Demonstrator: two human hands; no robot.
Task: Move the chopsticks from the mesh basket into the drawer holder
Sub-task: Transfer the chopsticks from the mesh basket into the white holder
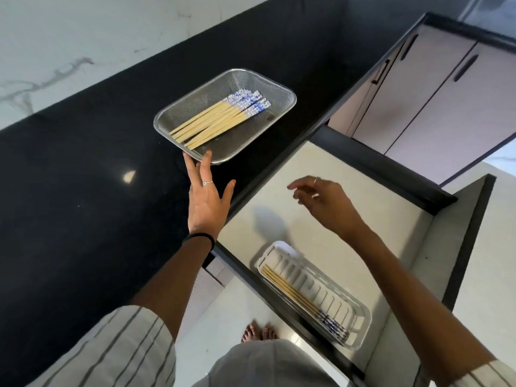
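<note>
A steel mesh basket [259, 138] sits on the black countertop and holds several wooden chopsticks [215, 121] with blue-and-white patterned ends. My left hand [206, 196] is open, its fingertips touching the basket's near rim. My right hand [324, 202] hovers empty over the open drawer [349, 219], fingers loosely spread. In the drawer's near part lies a white slotted holder [349, 303] with a few chopsticks [301, 300] along its left side.
The black countertop [83, 191] stretches left and back to a marbled wall. The drawer's dark front edge [279, 297] runs along its near side. Pale cabinet doors [435, 101] with dark handles stand at right. My bare feet [259, 332] are below.
</note>
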